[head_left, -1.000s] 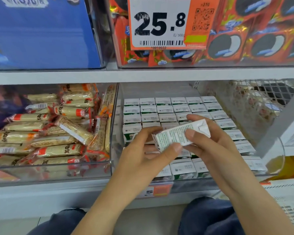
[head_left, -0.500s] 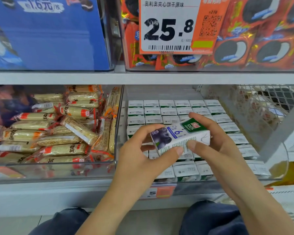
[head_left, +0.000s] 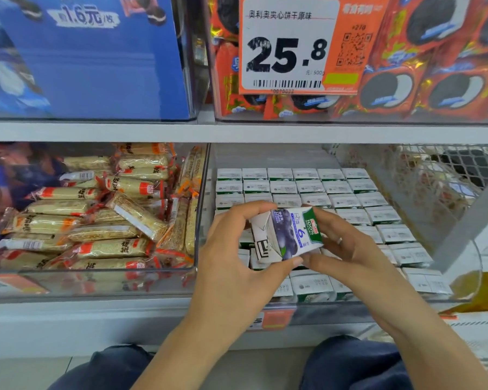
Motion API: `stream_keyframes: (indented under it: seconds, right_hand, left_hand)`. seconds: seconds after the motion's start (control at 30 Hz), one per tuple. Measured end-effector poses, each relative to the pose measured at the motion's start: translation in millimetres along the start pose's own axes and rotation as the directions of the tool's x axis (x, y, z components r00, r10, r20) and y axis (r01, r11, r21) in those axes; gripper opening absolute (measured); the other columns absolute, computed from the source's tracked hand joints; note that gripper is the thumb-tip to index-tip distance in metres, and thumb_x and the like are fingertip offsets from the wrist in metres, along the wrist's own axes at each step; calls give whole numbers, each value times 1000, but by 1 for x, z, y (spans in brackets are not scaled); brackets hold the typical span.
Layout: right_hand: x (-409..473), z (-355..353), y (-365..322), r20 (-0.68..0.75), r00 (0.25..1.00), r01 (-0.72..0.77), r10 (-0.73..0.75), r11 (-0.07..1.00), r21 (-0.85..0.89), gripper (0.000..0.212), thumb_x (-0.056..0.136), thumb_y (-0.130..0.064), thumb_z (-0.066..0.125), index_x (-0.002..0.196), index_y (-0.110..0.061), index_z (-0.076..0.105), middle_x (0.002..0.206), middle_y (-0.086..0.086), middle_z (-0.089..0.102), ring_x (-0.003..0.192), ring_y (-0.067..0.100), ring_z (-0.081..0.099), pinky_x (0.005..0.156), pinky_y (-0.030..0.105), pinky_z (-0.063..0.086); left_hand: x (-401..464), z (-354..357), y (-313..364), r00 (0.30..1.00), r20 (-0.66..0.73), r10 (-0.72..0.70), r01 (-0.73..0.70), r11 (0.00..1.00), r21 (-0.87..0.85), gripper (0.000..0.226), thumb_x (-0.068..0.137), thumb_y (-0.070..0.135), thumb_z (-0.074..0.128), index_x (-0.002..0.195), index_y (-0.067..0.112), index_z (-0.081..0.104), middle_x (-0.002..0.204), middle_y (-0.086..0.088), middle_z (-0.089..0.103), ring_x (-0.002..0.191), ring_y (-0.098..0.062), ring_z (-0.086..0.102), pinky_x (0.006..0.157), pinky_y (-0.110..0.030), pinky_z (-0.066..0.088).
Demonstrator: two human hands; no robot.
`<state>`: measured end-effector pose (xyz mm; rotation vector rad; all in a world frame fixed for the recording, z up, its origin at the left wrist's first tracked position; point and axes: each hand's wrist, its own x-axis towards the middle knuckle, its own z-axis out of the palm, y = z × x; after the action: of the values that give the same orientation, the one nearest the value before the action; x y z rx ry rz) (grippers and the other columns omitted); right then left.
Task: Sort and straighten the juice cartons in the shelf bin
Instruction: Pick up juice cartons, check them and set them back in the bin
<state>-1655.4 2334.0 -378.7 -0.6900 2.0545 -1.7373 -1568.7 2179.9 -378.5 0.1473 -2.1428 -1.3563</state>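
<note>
juice carton (head_left: 289, 235) gripped between left hand (head_left: 231, 257), right hand (head_left: 347, 249)

Juice carton (head_left: 286, 235) held between left hand (head_left: 234, 257) and right hand (head_left: 347, 249), above the front-middle of the shelf bin (head_left: 475, 266). Rows of cartons (head_left: 307, 188) fill the bin from back wall to front wall, tops up. Snack-bar bin (head_left: 96, 280) sits just left, sharing the same shelf. Upper shelf (head_left: 237, 132) carries the cookie packs (head_left: 434, 88) behind the price tag (head_left: 288, 46), and a box (head_left: 90, 57) to their left.
</note>
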Motion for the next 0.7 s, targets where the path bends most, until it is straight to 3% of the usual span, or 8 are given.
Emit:
stream_keyframes:
  seconds: [0.2, 0.27, 0.4, 0.5, 0.63, 0.7]
  right_hand:
    - [-3, -1, -3, 35, 998, -48, 47, 998, 30, 56, 61, -33, 76, 114, -42, 58, 111, -23, 67, 105, 0, 62, 86, 19, 51]
    - [-4, -3, -3, 33, 998, -50, 49, 997, 58, 63, 64, -33, 85, 120, -39, 57, 113, -17, 68, 106, 5, 63, 88, 24, 51]
    - [-4, -5, -4, -5, 998, 59, -59, 988, 146, 53, 64, -21, 79, 113, -35, 64, 111, -7, 71, 101, 10, 65, 77, 19, 53]
    - [-6, -10, -6, -75, 978, 202, -196, 977, 71, 64, 60, -11, 87, 114, -36, 61, 115, -6, 68, 107, 12, 63, 78, 23, 54]
    - [-13, -14, -7, -108, 908, 347, -405, 871, -348, 73, 68, -6, 82, 121, -46, 52, 128, -24, 56, 119, 2, 53, 93, 20, 46]
    - [-15, -15, -7, -103, 882, 375, -460, 818, -435, 76, 68, -8, 84, 125, -45, 49, 132, -27, 53, 123, 2, 50, 95, 22, 44]
  left_hand:
    - [2, -1, -1, 999, 4, -47, 47, 993, -112, 58, 58, 48, 78, 112, 43, 56, 113, 19, 64, 109, -6, 60, 93, -29, 49]
    - [3, -1, -3, 996, 14, -91, 92, 973, -214, 57, 59, 47, 77, 112, 42, 58, 112, 18, 67, 108, -6, 62, 92, -25, 49]
    - [6, -4, -4, 990, 104, -91, 118, 948, -295, 51, 60, 41, 78, 106, 47, 56, 112, 15, 68, 108, -8, 63, 94, -29, 48]
    - [6, -8, -6, 987, 158, -40, 62, 988, -143, 59, 63, 28, 83, 106, 51, 50, 117, 22, 63, 112, -3, 59, 93, -30, 49]
    - [1, -7, -11, 995, 79, 64, -78, 979, 188, 88, 68, 7, 82, 110, 69, 36, 123, 34, 49, 117, 18, 40, 92, 0, 31]
    - [-1, -6, -10, 994, 67, 87, -100, 969, 224, 95, 68, 2, 80, 113, 72, 33, 126, 35, 46, 119, 17, 39, 95, 2, 28]
